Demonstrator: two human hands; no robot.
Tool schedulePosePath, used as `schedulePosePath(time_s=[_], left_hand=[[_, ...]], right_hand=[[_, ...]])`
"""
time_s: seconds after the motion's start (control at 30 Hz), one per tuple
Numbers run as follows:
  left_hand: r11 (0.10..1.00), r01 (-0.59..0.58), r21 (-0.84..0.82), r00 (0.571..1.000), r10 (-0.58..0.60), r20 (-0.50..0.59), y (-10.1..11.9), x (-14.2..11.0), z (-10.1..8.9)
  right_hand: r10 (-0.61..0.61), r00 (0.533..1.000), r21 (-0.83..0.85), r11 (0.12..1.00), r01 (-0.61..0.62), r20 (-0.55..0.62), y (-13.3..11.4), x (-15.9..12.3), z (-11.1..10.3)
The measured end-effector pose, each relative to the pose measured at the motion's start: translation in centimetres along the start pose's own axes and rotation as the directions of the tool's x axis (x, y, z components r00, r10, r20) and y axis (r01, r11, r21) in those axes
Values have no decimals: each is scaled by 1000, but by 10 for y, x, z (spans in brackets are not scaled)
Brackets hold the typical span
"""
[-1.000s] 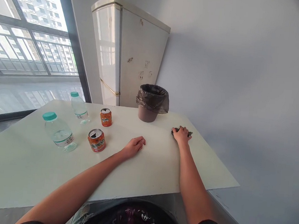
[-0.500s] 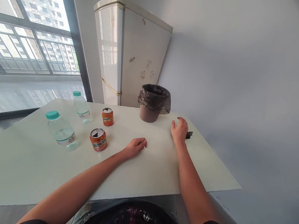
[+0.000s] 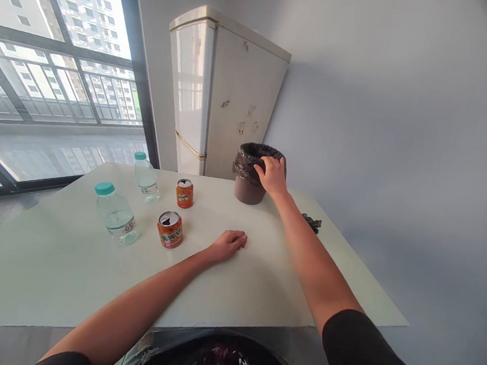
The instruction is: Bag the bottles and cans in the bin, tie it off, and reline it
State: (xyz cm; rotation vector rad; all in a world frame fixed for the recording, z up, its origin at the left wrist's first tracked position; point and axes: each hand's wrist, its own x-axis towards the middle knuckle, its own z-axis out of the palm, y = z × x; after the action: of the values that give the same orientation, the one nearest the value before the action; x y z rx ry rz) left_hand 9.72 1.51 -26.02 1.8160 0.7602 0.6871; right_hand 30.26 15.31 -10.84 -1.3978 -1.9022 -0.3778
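Note:
My right hand (image 3: 274, 176) is at the near right side of a small brown bin (image 3: 249, 192), against its black bin liner (image 3: 245, 166). Its thumb and fingers are apart at the rim, and no object shows in them. The liner is folded over the bin's edge. My left hand (image 3: 227, 245) rests on the white table (image 3: 201, 297) with its fingers curled in and nothing visible in them. Left of it stands an open orange drink can (image 3: 170, 232), upright. Another orange can (image 3: 184, 194) stands farther back.
Two clear bottles with green caps stand on the left, a nearer bottle (image 3: 116, 217) and a farther bottle (image 3: 146, 180). A crumpled black plastic piece (image 3: 313, 223) lies at the right, partly behind my forearm. Behind the table are a white fridge (image 3: 242, 92) and a wall.
My right hand has moved forward and left, from beside the black plastic piece to the bin's rim. My left hand stays on the table. The view has shifted slightly.

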Motion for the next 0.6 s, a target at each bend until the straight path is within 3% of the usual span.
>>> schedulePosePath(time_s=[0.13,0.2,0.27,0.37,0.43,0.6], left_hand=[[999,-42,-32,998,44,47,4,-2,-1],[991,-36,-131,989,55,139,10,-5,-2],[967,2,-253,950,77,301,15,-10,-3],[940,42,-338,858,139,494,21,-17,-6],[940,30,-340,821,170,545,22,-19,-6],[947,3,-322,773,202,601,23,-19,-3]], right_hand=[[29,997,9,1000,-30,73,-2,10,-4],[18,999,40,999,-20,52,-10,2,-13],[-8,1000,72,997,7,19,-22,-14,-25],[-64,998,122,990,66,-21,-46,-45,-49],[-119,993,147,982,120,-20,-65,-66,-66],[-229,973,198,955,223,7,-106,-107,-98]])
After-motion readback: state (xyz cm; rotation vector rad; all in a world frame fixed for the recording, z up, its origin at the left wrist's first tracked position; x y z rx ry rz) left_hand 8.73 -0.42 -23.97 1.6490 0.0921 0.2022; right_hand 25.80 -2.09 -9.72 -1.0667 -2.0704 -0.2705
